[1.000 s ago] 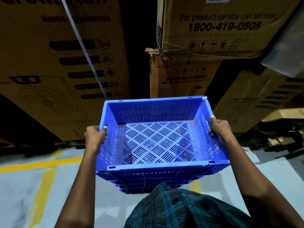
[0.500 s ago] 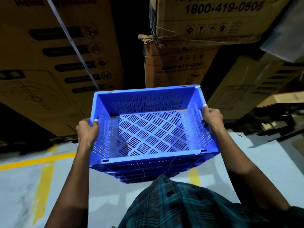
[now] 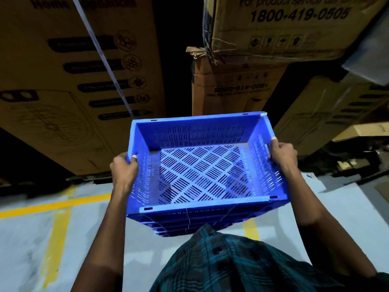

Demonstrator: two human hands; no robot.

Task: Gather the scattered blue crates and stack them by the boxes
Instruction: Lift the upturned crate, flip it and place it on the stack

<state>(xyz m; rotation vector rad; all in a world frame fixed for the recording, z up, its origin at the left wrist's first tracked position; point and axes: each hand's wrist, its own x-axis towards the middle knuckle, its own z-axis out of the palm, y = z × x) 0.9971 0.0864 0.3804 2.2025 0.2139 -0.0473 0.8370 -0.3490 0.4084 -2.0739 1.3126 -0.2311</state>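
Observation:
I hold a blue slotted crate (image 3: 202, 171) in front of my chest, its open top facing me. More blue crates (image 3: 189, 225) are nested beneath it, only their rims showing. My left hand (image 3: 124, 169) grips the left wall at its rim. My right hand (image 3: 283, 154) grips the right wall by its handle slot. Tall cardboard boxes (image 3: 80, 81) stand just beyond the crate on the floor.
Stacked cardboard boxes (image 3: 273, 28) printed with a phone number rise ahead, with a dark gap (image 3: 174, 60) between them and the left stack. More boxes (image 3: 328, 110) lean at the right. The grey floor (image 3: 25, 239) carries yellow painted lines (image 3: 56, 234).
The crate stack has shifted slightly with my view between frames, staying close to the boxes; both hands keep the same grip.

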